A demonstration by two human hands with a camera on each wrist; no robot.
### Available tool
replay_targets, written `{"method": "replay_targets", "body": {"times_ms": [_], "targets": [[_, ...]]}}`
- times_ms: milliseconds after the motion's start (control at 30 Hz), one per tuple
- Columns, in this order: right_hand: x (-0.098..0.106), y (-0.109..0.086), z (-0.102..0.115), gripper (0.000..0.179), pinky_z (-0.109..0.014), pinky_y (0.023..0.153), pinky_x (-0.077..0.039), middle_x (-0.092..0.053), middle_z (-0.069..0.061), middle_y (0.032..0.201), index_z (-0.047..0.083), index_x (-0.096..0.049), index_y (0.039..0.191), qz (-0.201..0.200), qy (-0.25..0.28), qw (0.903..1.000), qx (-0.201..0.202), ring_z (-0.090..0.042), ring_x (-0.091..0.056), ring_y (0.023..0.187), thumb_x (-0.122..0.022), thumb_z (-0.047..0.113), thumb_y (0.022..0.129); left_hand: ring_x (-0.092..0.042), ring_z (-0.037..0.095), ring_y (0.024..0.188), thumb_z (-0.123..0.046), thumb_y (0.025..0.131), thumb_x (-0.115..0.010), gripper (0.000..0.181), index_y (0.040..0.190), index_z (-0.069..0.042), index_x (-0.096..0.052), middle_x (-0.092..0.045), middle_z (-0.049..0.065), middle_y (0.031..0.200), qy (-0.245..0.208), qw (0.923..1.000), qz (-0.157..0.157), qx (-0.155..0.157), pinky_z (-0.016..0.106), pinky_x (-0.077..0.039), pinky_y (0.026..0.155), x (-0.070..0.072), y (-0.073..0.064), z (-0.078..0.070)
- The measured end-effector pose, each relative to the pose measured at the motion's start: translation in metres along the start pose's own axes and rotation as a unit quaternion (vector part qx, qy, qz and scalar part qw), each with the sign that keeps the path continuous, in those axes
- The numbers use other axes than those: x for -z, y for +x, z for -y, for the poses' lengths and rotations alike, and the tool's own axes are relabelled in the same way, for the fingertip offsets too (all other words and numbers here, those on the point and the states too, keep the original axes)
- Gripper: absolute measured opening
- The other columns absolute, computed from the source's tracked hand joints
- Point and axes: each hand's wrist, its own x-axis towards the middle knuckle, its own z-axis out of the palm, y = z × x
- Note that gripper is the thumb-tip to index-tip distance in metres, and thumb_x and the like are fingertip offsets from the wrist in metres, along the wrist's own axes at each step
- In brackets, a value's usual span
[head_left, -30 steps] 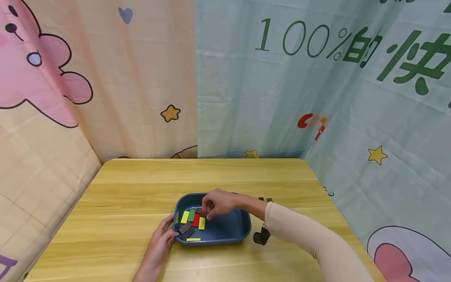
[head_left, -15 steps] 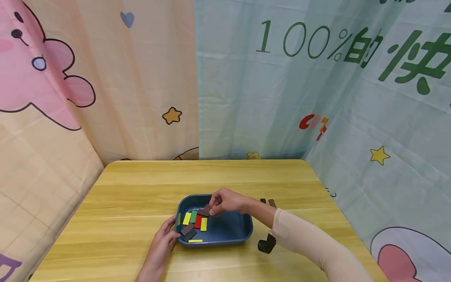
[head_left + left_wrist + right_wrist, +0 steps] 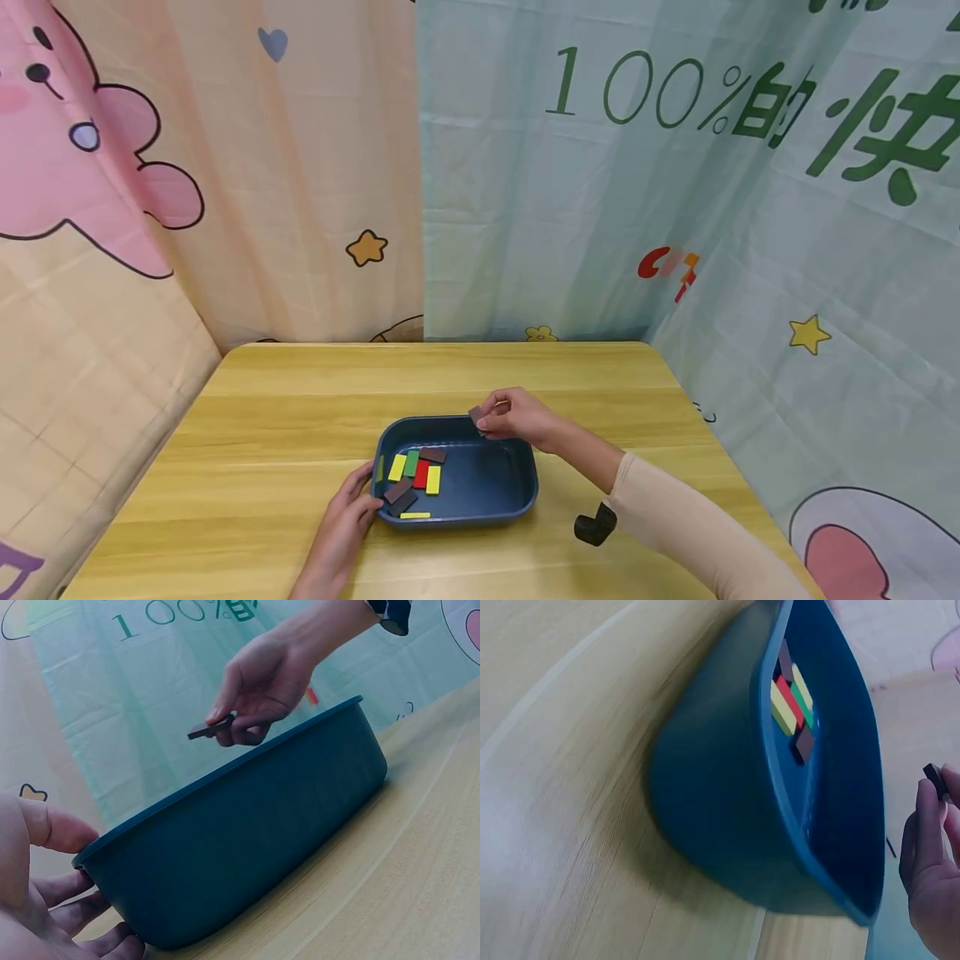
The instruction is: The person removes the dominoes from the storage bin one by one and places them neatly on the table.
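Note:
My left hand (image 3: 341,521) holds the left end of a blue plastic tub (image 3: 480,487), thumb at the rim and fingers outside its wall. Between thumb and fingers, my right hand (image 3: 521,417) pinches a dark brown domino-like block (image 3: 476,420) above the tub's back rim. In the left wrist view that block (image 3: 211,728) is raised over the rim. Inside, toward the left, lie red (image 3: 422,475), green (image 3: 412,463), yellow (image 3: 433,480) and dark brown (image 3: 432,455) blocks. More dark ones (image 3: 398,490) overlap near the front left corner.
The tub stands on a wood-grain table (image 3: 300,400). Printed curtains (image 3: 510,225) close off the back and sides. A black device (image 3: 596,525) sits at the right sleeve. A thin dark piece (image 3: 891,847) shows beyond the tub in the right wrist view.
My right hand has lifted a dark brown block from the pile and moved right and back to the far rim. My left hand stays on the tub. Two dark pieces beyond the right arm are now hidden.

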Motion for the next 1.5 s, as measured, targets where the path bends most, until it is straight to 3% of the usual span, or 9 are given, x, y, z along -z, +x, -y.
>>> {"method": "replay_targets", "body": {"times_ms": [333, 533, 800, 1067, 1500], "targets": [[0.043, -0.017, -0.019, 0.011, -0.045, 0.087, -0.058, -0.069, -0.015, 0.096, -0.004, -0.064, 0.101, -0.052, 0.018, 0.9985, 0.005, -0.024, -0.070, 0.088, -0.071, 0.001, 0.095, -0.033, 0.033, 0.142, 0.001, 0.097, -0.047, 0.063, 0.158, 0.000, -0.032, -0.019, 0.023, 0.166, 0.001, 1.0000, 0.001, 0.002, 0.020, -0.044, 0.094, 0.000, -0.001, 0.001], [0.065, -0.023, -0.030, 0.012, -0.053, 0.093, -0.054, -0.067, -0.018, 0.099, -0.006, -0.063, 0.102, -0.074, 0.021, 0.9971, 0.000, -0.026, -0.070, 0.089, -0.070, -0.001, 0.095, -0.032, 0.033, 0.142, 0.001, 0.097, -0.047, 0.063, 0.158, 0.001, -0.031, -0.019, 0.024, 0.166, -0.002, 1.0000, 0.002, -0.005, 0.019, -0.044, 0.094, 0.001, 0.000, 0.000], [0.099, -0.036, -0.049, 0.011, -0.044, 0.086, -0.058, -0.068, -0.015, 0.098, -0.006, -0.064, 0.102, -0.121, 0.009, 0.9925, -0.009, -0.028, -0.070, 0.090, -0.070, 0.000, 0.095, -0.033, 0.034, 0.141, 0.001, 0.097, -0.047, 0.063, 0.158, 0.000, -0.032, -0.019, 0.023, 0.166, 0.003, 1.0000, 0.001, -0.005, 0.018, -0.044, 0.093, 0.000, -0.001, 0.000], [0.130, -0.053, -0.069, 0.016, -0.044, 0.086, -0.058, -0.067, -0.018, 0.104, -0.009, -0.064, 0.106, -0.159, -0.004, 0.9869, -0.025, -0.025, -0.069, 0.091, -0.071, 0.000, 0.095, -0.033, 0.034, 0.142, 0.001, 0.097, -0.047, 0.062, 0.158, -0.001, -0.032, -0.020, 0.022, 0.166, 0.005, 1.0000, 0.001, 0.000, 0.018, -0.045, 0.094, -0.001, -0.001, -0.001], [0.151, -0.068, -0.103, 0.017, -0.034, 0.077, -0.059, -0.066, -0.019, 0.105, -0.012, -0.065, 0.106, -0.198, -0.051, 0.9768, -0.064, -0.021, -0.067, 0.087, -0.070, -0.001, 0.095, -0.032, 0.034, 0.142, 0.004, 0.097, -0.045, 0.063, 0.158, 0.001, -0.031, -0.020, 0.023, 0.166, -0.003, 1.0000, -0.001, -0.003, 0.018, -0.046, 0.091, 0.000, 0.002, 0.000]]}}
